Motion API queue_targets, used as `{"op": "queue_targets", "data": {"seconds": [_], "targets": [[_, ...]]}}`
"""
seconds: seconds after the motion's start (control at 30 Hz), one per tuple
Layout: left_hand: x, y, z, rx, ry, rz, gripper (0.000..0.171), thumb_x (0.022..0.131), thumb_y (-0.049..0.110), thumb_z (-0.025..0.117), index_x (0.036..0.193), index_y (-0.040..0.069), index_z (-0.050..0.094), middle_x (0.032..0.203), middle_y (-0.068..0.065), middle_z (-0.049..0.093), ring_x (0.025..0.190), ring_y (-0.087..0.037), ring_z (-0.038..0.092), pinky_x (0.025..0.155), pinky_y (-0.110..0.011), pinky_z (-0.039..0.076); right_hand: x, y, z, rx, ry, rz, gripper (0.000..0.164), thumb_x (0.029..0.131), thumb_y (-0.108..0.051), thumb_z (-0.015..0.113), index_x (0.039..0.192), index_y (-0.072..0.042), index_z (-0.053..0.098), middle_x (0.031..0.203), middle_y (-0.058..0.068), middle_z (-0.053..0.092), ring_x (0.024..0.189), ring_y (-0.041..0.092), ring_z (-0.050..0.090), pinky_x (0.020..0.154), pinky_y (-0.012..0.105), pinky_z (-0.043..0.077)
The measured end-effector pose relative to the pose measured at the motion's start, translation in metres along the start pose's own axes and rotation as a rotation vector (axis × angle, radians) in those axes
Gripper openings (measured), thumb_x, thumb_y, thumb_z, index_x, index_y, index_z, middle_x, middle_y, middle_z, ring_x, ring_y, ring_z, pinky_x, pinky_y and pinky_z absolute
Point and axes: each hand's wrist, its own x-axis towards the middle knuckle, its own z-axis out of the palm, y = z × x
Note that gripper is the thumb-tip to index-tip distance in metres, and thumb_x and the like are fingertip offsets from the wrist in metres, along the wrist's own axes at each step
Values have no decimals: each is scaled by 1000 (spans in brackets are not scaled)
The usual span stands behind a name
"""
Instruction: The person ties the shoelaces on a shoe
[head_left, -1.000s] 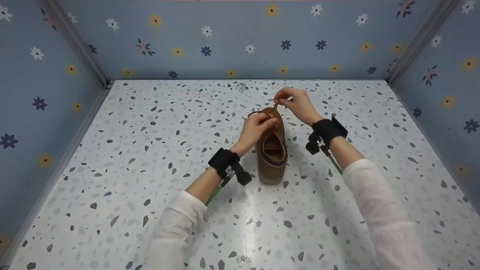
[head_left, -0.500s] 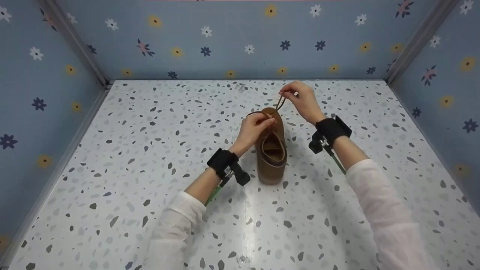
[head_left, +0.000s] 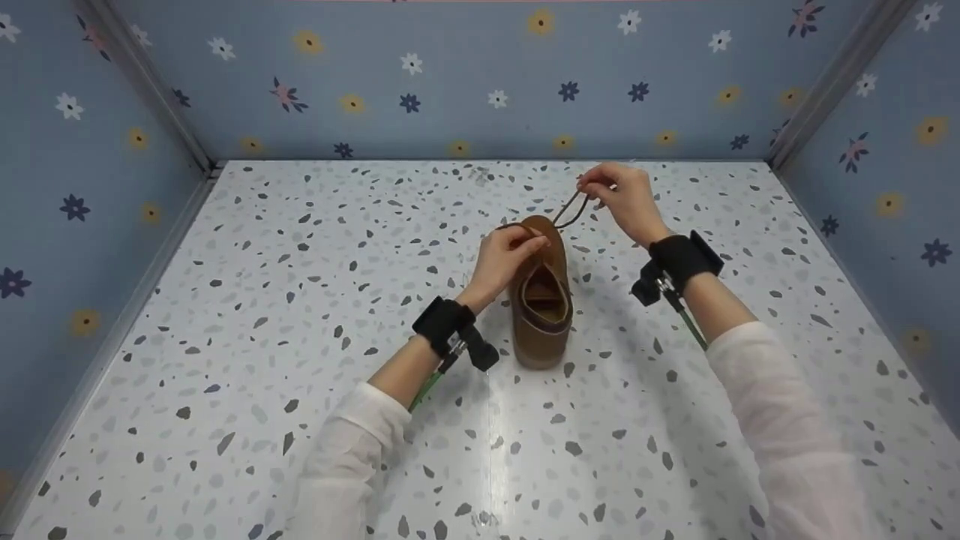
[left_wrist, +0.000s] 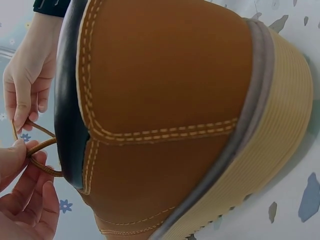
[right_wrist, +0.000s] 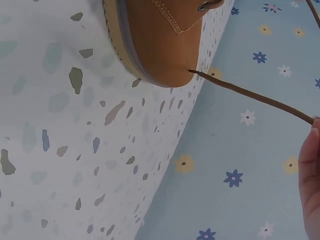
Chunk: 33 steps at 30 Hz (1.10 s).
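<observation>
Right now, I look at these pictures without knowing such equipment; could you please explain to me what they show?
No robot works here, only a person with bare hands. The head view comes from a camera on the head, looking down; the other two come from wrist cameras. A brown shoe stands on a speckled surface. The left hand pinches the lace above the shoe; the right hand pinches another part, past the toe.
</observation>
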Motion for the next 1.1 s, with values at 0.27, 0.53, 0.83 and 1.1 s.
{"op": "queue_targets", "data": {"seconds": [0.27,0.53,0.83,1.1], "targets": [[0,-2,0,-27,-10,-32,15,66,23,51,70,10,56,66,3,52,58,-8,45,51,-24,35,-3,15,-11,-113,-13,-42,10,67,-16,51,75,-14,56,70,-4,50,57,8,44,47,21,33],[0,1,0,-27,2,-8,13,67,19,51,70,6,56,66,0,53,57,-10,45,50,-21,34,-10,19,-26,-113,-89,-4,12,69,-18,48,78,-13,54,69,-1,49,56,14,44,48,23,31],[3,-6,1,-29,-6,-47,16,66,25,51,70,10,56,65,1,52,58,-9,46,50,-26,35,-14,20,-42,-100,-209,40,12,67,-21,50,75,-14,56,62,-1,50,50,11,44,40,24,35],[9,-21,6,21,10,-60,19,64,29,51,71,12,56,64,3,52,58,-8,46,49,-27,34,-14,7,-50,23,-280,98,15,66,-19,51,77,-9,56,65,5,51,53,18,46,48,28,38]]}}
